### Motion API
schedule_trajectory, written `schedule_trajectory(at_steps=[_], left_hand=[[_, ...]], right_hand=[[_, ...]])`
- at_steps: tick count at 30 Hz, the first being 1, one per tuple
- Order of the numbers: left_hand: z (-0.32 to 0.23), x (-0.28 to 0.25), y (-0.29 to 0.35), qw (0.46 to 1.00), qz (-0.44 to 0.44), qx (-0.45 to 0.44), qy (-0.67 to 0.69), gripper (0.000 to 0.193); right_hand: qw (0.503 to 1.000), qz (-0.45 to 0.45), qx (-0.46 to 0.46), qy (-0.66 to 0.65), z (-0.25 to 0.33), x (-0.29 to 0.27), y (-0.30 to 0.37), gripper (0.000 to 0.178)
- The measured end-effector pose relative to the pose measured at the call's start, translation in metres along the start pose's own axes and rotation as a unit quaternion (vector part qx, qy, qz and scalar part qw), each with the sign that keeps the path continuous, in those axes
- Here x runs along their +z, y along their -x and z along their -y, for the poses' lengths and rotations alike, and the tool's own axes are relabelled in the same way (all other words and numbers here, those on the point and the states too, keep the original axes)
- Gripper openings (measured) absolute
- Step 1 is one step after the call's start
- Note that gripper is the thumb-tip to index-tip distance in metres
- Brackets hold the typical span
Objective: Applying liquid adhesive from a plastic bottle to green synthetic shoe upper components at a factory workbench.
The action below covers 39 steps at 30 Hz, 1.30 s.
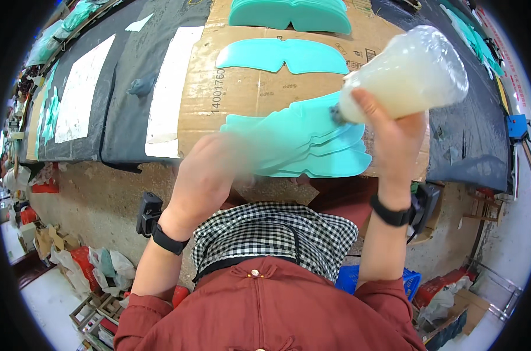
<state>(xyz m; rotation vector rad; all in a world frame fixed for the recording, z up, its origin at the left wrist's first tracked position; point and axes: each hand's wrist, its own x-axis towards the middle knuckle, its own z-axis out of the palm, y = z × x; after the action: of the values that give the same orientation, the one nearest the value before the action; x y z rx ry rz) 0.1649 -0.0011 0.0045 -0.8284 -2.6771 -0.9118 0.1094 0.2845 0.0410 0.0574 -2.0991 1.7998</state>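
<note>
My right hand point(394, 134) is wrapped round a translucent plastic bottle point(406, 76) with whitish stuff inside. The bottle lies tilted in the air, its dark nozzle point(337, 114) pointing down and left over a fanned pile of teal curved sheets point(333, 159). At the left end of that pile is my left hand point(202, 175), its fingers smeared by motion, so what they hold cannot be told. Beyond the pile, a teal piece with a notched lower edge point(283, 55) lies flat. Farther back sits a thicker stack of such teal pieces point(292, 17).
Flattened cardboard point(242, 93) lies under the teal pieces on a dark-covered table point(125, 88). White sheets point(85, 90) rest to the left, near a dark lump point(141, 86). Below the table's near edge are plastic bags point(107, 266) on the left and a blue crate point(348, 278) on the right.
</note>
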Motion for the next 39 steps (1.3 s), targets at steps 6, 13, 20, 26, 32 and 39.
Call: schedule_trajectory(at_steps=[6,13,20,26,32,39], left_hand=[[0.0,-0.004,0.014,1.0,0.005,-0.02,0.02,0.029],[-0.005,0.005,0.027,0.995,-0.04,-0.05,-0.074,0.029],[-0.003,0.005,0.032,0.996,-0.043,-0.042,-0.071,0.028],[-0.002,0.011,0.036,0.996,-0.059,-0.05,-0.048,0.027],[0.007,0.004,0.047,0.992,-0.086,-0.088,0.033,0.02],[0.018,-0.011,0.061,0.95,-0.169,-0.224,0.134,0.014]], right_hand=[[0.987,0.103,-0.085,0.084,0.019,0.023,0.026,0.032],[0.997,0.066,0.028,0.031,0.02,0.052,0.017,0.029],[0.98,0.158,-0.087,0.08,0.011,0.079,0.009,0.045],[0.994,0.033,-0.066,0.086,-0.011,0.005,-0.052,0.035],[0.993,-0.005,-0.031,0.111,0.012,0.027,0.0,0.034],[0.981,0.148,-0.119,0.029,0.019,0.11,0.066,0.048]])
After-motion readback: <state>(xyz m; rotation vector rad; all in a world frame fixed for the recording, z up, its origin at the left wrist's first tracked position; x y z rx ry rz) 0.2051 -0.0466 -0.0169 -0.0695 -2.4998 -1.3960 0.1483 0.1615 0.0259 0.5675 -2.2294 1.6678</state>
